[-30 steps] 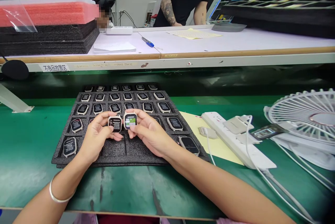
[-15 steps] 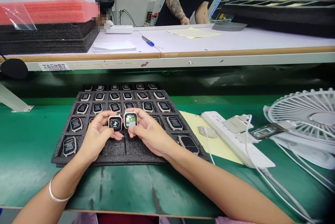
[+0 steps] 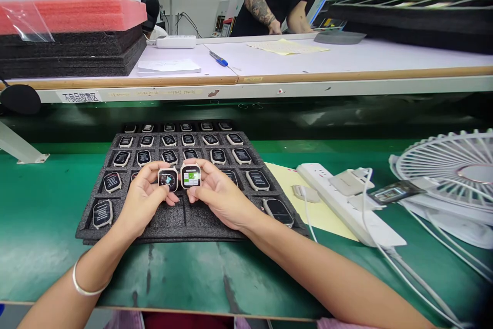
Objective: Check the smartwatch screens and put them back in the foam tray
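Over black gridded foam tray (image 3: 165, 223), left hand (image 3: 143, 196) pinched beige square smartwatch (image 3: 167, 177), right hand (image 3: 222, 196) second smartwatch (image 3: 191, 175); we likely needed light rim grips.

The left watch (image 3: 168, 179) and right watch (image 3: 191, 176) have cream cases around black screens, the left showing a blue-white dial, the right green and white blocks. The foam tray (image 3: 165, 224) is speckled dark grey; the near table (image 3: 185, 272) is green, streaked black. At right, white power strip (image 3: 348, 207), yellow paper (image 3: 327, 219), white fan (image 3: 477, 174); far left, coral-pink foam (image 3: 77, 17) over black foam (image 3: 77, 57).
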A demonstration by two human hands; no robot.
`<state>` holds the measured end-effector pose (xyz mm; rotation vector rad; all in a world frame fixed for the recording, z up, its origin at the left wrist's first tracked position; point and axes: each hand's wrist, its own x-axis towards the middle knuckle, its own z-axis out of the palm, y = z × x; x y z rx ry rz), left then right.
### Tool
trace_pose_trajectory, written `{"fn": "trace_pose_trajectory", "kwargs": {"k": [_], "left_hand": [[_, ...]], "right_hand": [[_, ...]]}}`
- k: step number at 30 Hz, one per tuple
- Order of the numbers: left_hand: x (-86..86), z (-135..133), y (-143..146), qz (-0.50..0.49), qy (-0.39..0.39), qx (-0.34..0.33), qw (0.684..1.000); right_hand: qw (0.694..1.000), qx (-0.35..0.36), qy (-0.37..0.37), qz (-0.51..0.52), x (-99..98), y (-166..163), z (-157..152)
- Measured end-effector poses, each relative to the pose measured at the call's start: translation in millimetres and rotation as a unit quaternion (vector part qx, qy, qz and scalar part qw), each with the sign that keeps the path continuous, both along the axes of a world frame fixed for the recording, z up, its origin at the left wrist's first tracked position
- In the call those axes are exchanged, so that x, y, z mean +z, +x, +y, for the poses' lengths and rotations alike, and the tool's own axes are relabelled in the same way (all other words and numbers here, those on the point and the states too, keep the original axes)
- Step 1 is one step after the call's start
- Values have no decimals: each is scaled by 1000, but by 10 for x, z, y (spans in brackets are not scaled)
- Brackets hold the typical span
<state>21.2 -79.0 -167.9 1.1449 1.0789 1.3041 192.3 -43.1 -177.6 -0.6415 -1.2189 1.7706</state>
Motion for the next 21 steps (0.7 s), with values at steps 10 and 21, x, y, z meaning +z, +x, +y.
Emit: {"fn": "trace_pose_trajectory", "kwargs": {"k": [10,21], "left_hand": [[-27,20,-2,69,24,51,996],[-70,31,-23,154,54,76,984]], "right_hand": [[1000,15,3,9,3,-8,-10],[1000,10,-2,-15,14,-2,-19]]}}
